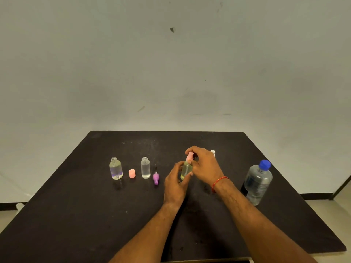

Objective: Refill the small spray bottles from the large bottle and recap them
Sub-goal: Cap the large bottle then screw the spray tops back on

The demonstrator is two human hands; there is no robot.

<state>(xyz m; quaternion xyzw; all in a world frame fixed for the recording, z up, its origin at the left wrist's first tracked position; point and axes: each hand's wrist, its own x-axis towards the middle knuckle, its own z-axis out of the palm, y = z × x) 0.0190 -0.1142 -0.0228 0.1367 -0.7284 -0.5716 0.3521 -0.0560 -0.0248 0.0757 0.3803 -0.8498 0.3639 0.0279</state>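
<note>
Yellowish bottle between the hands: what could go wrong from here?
1. The right hand pinches the pink spray top while the left hand grips the yellowish bottle; a crooked twist could cross-thread it or spill liquid.
2. The left uncapped bottle and the middle uncapped bottle stand open left of the hands; a sideways sweep could tip them.
3. The purple spray head lies loose beside the left hand and might get knocked.
</note>
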